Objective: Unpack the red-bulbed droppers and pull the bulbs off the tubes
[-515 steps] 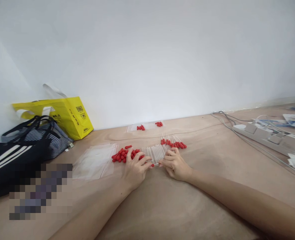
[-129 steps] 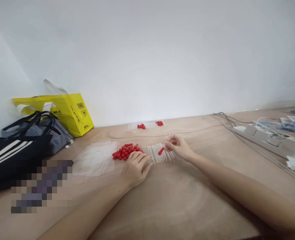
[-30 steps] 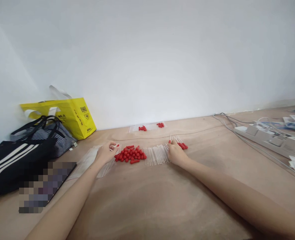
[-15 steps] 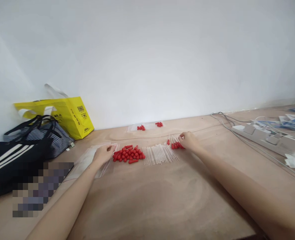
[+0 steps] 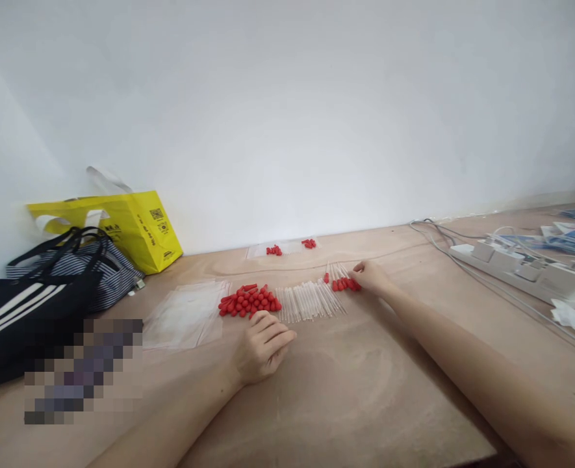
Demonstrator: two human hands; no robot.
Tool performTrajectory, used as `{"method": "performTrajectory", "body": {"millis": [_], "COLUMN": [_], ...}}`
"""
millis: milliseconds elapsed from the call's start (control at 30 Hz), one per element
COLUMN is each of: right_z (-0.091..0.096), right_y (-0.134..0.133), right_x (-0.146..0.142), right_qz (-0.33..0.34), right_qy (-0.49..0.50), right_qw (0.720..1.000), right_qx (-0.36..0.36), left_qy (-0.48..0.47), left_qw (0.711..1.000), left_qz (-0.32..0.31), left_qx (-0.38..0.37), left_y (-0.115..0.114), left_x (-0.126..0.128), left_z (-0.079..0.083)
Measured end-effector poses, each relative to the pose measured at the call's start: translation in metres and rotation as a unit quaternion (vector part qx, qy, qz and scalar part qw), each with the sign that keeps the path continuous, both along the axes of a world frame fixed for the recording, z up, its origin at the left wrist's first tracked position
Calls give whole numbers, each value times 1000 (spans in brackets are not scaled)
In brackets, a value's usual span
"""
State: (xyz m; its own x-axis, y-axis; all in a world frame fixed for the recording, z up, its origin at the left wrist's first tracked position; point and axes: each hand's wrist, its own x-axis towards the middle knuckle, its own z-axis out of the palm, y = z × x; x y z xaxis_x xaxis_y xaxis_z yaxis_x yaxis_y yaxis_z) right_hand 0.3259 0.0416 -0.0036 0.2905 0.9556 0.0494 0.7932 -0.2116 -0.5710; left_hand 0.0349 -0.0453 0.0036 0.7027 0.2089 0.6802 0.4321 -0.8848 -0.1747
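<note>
My left hand (image 5: 264, 343) is over the table just in front of a pile of red rubber dropper bulbs (image 5: 249, 299). Its fingers are curled closed, hiding whatever may be in them. Right of the pile lies a row of clear thin tubes (image 5: 310, 301). Farther right is a small row of droppers (image 5: 338, 284), clear tubes with red bulbs on their near ends. At the right end of that row my right hand (image 5: 369, 278) has its fingertips pinched together. I cannot make out what is between them.
Clear zip bags (image 5: 184, 315) lie left of the bulbs. Bagged droppers (image 5: 287, 247) sit by the wall. On the left stand a yellow bag (image 5: 145, 227) and dark cloth bags (image 5: 48, 292); on the right, a power strip (image 5: 521, 270) with cables and blue-and-white packets (image 5: 572, 234).
My left hand has moved right and nearer, from the zip bags to in front of the red bulbs. My right hand has shifted slightly right, with more of the dropper bulbs showing.
</note>
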Motion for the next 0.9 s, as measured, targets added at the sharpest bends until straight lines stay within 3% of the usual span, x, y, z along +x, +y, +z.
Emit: {"method": "performTrajectory", "body": {"millis": [300,433,600,700,800,900], "right_z": [2,4,4,0,-3,-3], "right_y": [-5,-7,-20,-36,-54,-66], "right_x": [-16,-25,-52,-75,-98,-112], "right_qz": [-1,31,118,234,283,316], "right_qy": [-4,35,111,237,373,447], "right_qw": [1000,997,977,928,871,829], "right_qx": [1,55,140,167,151,114], "left_qy": [-8,-14,-43,-58,-64,-64], "left_qw": [998,997,989,982,977,976], "left_qz": [10,39,103,149,176,176], "left_qx": [-55,-72,-94,-100,-101,-112], "left_y": [2,3,6,8,10,11], "left_x": [2,2,2,6,13,20], "left_z": [0,-1,-3,-4,-6,-7]}}
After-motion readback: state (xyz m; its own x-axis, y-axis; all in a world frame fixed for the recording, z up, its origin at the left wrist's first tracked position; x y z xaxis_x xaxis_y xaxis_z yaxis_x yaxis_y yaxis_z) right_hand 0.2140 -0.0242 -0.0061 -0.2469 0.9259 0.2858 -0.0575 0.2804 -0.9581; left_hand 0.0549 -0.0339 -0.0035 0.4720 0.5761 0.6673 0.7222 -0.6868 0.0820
